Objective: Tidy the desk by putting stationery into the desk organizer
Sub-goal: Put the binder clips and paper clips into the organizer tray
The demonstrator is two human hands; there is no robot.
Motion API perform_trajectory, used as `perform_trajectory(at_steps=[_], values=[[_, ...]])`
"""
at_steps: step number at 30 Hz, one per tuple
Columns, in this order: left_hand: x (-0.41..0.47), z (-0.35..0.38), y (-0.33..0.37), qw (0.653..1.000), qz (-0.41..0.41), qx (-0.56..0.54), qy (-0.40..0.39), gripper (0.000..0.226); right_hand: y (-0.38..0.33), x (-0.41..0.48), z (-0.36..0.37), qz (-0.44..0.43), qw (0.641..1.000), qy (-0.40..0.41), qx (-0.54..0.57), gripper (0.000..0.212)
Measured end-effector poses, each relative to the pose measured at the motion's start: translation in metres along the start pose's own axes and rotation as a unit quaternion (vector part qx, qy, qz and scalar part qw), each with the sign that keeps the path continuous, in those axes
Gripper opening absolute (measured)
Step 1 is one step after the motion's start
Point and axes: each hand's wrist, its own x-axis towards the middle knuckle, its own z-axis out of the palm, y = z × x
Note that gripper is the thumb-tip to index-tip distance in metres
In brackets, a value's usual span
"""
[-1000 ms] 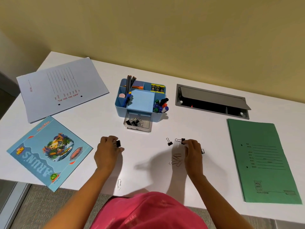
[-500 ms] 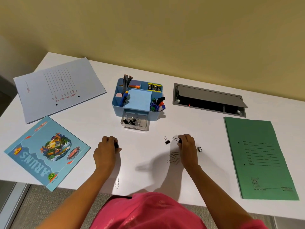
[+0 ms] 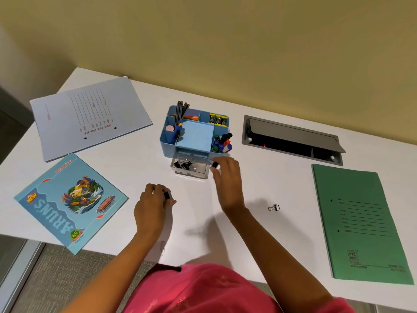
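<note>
Head camera view, down over a white desk (image 3: 248, 233). At the middle far side, blue desk organizer (image 3: 168, 141), with its clear drawer (image 3: 200, 171) pulled out toward the near edge and a heap of binder clips (image 3: 184, 164) lying inside.

Stretched forward to the drawer's right corner, right hand (image 3: 226, 177), thumb and fingers pinching a black binder clip (image 3: 215, 164) at the drawer's rim; contact between clip and drawer not clear. Nearer and left of the drawer, left hand (image 3: 151, 206), knuckles up, fingers curled around a second black clip (image 3: 166, 195).

Alone on the bare desk, between the right forearm and a green file folder (image 3: 361, 222), silver binder clip (image 3: 274, 207). Faint at the near desk edge, just beside the left forearm, paper clip (image 3: 163, 247).

Inside the organizer's compartments:
- pencils (image 3: 180, 111) upright at the back left
- pink round eraser (image 3: 169, 128) in the left cell
- pale blue note pad (image 3: 196, 136) in the centre
- yellow-and-black small boxes (image 3: 217, 119) at the back right
- coloured markers (image 3: 222, 143) at the front right

Far left, pale grey file folder (image 3: 90, 116). Nearer on the left, blue notebook (image 3: 70, 202) printed "ARUNS", one corner overhanging the desk edge. Right of the organizer, cable hatch (image 3: 291, 138), lid open. At the bottom, pink garment (image 3: 203, 290).
</note>
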Motion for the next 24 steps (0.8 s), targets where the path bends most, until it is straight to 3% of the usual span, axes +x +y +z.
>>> perform_trajectory(at_steps=[4,11,17,21,24], values=[[-0.001,-0.002,0.003,0.999,0.03,0.029,0.012,0.031,-0.005,0.014,0.026,-0.071,0.993,-0.049,-0.079,0.024],[-0.001,-0.008,0.007,0.997,0.047,0.031,0.045,0.031,-0.004,0.019,0.044,-0.069,0.983,-0.102,-0.133,0.029],[0.014,-0.016,0.023,0.996,0.064,0.012,0.06,0.027,-0.015,0.011,0.026,-0.046,0.995,-0.053,-0.075,0.023],[0.031,-0.029,0.048,0.99,0.096,-0.001,0.103,0.029,-0.009,-0.009,0.01,0.043,0.998,-0.035,-0.037,0.032],[0.047,-0.031,0.067,0.987,0.116,0.001,0.109,0.029,0.0,-0.03,-0.004,0.018,1.0,-0.001,-0.021,0.024]])
